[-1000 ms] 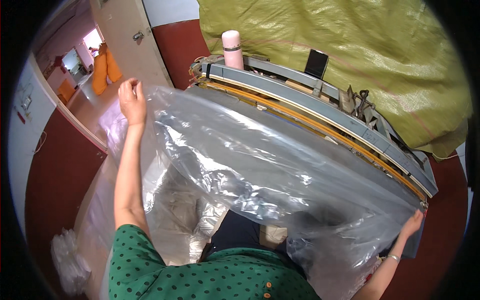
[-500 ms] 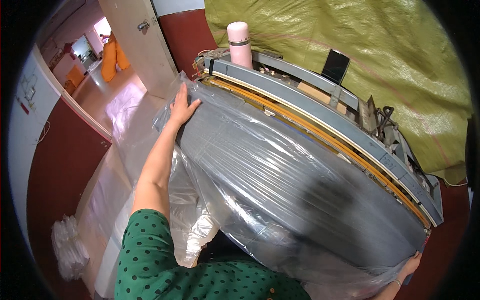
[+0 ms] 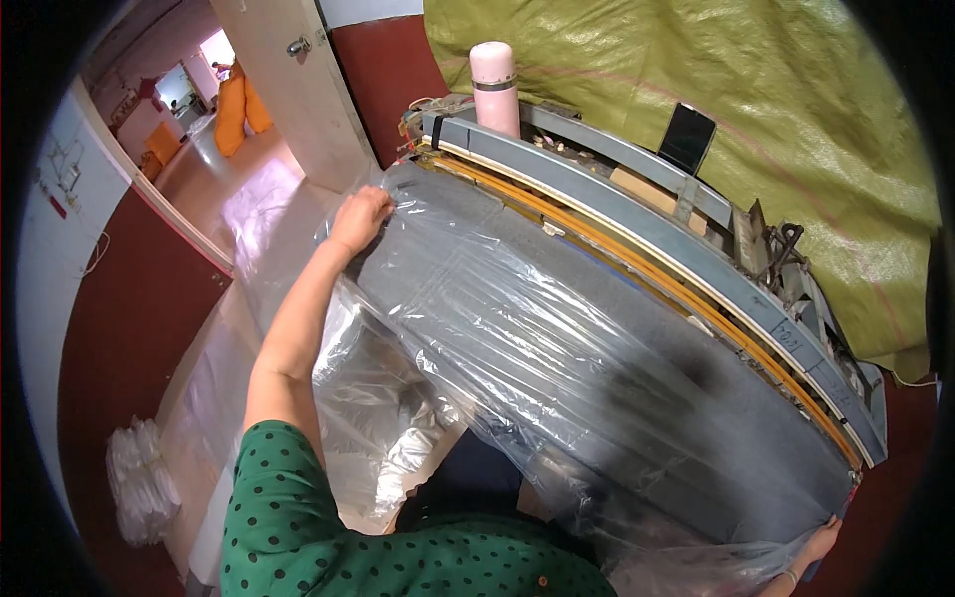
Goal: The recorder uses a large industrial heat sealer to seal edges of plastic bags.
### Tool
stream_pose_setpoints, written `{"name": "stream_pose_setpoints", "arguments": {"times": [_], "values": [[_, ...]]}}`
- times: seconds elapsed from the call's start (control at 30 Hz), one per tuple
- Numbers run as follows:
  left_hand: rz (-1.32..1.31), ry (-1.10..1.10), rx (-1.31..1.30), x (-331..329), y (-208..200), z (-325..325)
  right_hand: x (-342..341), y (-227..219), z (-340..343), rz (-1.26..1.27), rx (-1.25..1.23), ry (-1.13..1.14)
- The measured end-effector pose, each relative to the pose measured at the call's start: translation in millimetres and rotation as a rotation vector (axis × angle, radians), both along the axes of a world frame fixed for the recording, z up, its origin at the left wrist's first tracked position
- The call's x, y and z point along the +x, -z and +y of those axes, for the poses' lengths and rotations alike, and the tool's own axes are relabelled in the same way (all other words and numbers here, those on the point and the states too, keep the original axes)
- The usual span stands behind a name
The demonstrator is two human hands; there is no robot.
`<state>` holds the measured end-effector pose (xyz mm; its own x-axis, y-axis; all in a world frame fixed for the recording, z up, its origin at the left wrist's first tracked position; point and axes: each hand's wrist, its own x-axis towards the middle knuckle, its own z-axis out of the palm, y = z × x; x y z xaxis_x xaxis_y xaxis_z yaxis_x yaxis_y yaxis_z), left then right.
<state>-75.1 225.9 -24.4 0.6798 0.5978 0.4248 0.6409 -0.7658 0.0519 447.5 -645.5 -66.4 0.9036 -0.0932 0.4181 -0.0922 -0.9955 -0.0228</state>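
A wide clear plastic sheet (image 3: 497,308) lies wrinkled over a grey padded work surface (image 3: 448,189) and hangs down toward me. My left hand (image 3: 361,217) is closed on the sheet near the far left corner of that surface, its fingers curled. At the lower right, my right hand (image 3: 822,543) grips the sheet by the near right corner; part of it is hidden by the film. Along the surface's far side runs a long grey metal machine bar (image 3: 617,219) with an orange strip (image 3: 637,269) beneath it. Bare grey surface shows between strip and sheet.
A pink flask (image 3: 494,95) and a phone (image 3: 686,139) stand on the machine, with scissors (image 3: 781,249) farther right. A yellow-green tarp (image 3: 796,119) hangs behind. An open door (image 3: 298,99) is at the far left, and bundled plastic (image 3: 142,483) lies on the floor.
My left hand, flat with fingers spread before, has closed on the sheet and come slightly nearer. The sheet's far edge has drawn back from the orange strip. My right hand keeps its place.
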Motion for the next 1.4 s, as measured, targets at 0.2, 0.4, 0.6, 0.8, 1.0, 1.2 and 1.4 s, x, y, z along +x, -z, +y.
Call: {"name": "stream_pose_setpoints", "arguments": {"times": [0.2, 0.4, 0.6, 0.8, 1.0, 1.2, 1.4], "values": [[-0.583, -0.103, 0.655, 64, -95, -25, 5, 8, -43, -0.114, -0.032, -0.061], [0.038, -0.309, -0.389, 85, -4, -15, 8, 2, -39, -0.024, -0.063, 0.018], [-0.068, -0.570, -0.379, 81, 25, 30, 14, 8, -60, -0.112, -0.036, -0.096], [-0.033, -0.637, -0.456, 46, 20, 51, 4, -13, -8, 0.147, -0.092, 0.052], [-0.267, -0.438, -0.474, -17, 21, 53, 27, -1, -8, 0.250, -0.041, 0.021], [-0.981, -0.347, -0.480, -132, 9, 46, 5, -41, 55, -0.017, 0.219, -0.196], [-0.329, -0.347, -0.531, -158, 170, -9, 25, -62, 32, -0.054, 0.218, -0.429]]}}
